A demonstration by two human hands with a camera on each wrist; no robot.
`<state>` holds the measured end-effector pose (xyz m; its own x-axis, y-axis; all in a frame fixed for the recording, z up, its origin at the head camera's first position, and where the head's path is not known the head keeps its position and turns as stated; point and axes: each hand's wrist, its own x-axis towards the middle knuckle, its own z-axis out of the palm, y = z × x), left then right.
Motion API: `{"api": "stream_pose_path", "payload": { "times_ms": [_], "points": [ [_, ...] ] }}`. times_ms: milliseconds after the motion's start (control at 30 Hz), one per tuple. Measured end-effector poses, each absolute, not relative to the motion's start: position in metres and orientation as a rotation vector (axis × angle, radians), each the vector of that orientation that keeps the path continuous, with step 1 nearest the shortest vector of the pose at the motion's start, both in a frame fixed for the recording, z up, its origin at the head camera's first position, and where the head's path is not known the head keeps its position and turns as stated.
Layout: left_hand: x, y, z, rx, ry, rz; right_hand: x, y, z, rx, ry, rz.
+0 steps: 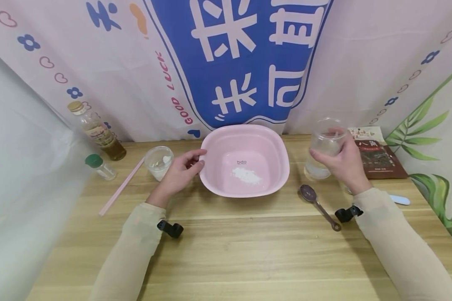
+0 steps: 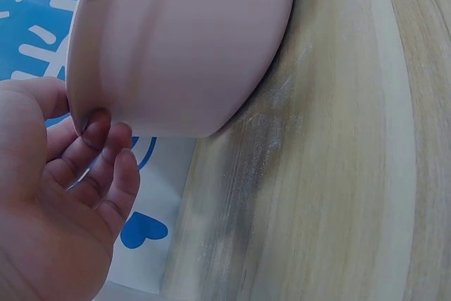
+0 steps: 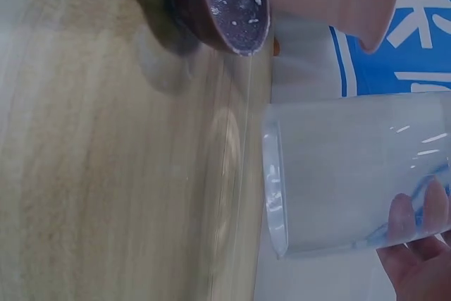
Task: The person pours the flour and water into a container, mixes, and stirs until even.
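Observation:
A pink basin [image 1: 273, 161] stands at the back middle of the table, with white powder [image 1: 246, 175] on its bottom. My left hand [image 1: 178, 175] pinches its left rim between thumb and fingers, as the left wrist view shows too. My right hand [image 1: 346, 161] is wrapped around a tall clear plastic cup [image 1: 318, 169] of clear liquid, right of the basin. In the right wrist view the cup's base [image 3: 275, 188] is close over the table. Nearest to the cup lies a dark measuring spoon [image 1: 325, 215], with white specks in its bowl [image 3: 239, 19].
Left of the basin are a clear tub of white powder [image 1: 152, 161], pink chopsticks [image 1: 120, 188], a green-lidded jar [image 1: 98, 165] and an oil bottle [image 1: 101, 136]. A brown packet [image 1: 376, 161] and a light blue handle [image 1: 400, 200] lie at the right. A printed curtain [image 1: 143, 100] hangs behind.

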<state>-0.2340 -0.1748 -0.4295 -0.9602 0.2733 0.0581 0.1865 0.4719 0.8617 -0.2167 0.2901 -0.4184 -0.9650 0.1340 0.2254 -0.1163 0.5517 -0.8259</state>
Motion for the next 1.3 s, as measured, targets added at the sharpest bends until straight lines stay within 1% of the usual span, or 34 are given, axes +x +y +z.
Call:
{"api": "stream_pose_path", "payload": {
  "times_ms": [467,800,1300],
  "points": [
    [-0.234,-0.175,-0.432,0.420,2.617,1.532,-0.215,0.280,-0.420,0.236,-2.567,1.196],
    [-0.235,-0.177,-0.434,0.413,2.621,1.523,-0.214,0.273,-0.417,0.436,-2.586,0.851],
    [-0.236,-0.176,-0.432,0.412,2.614,1.527,-0.216,0.271,-0.410,0.526,-2.633,0.526]
  ]
}}
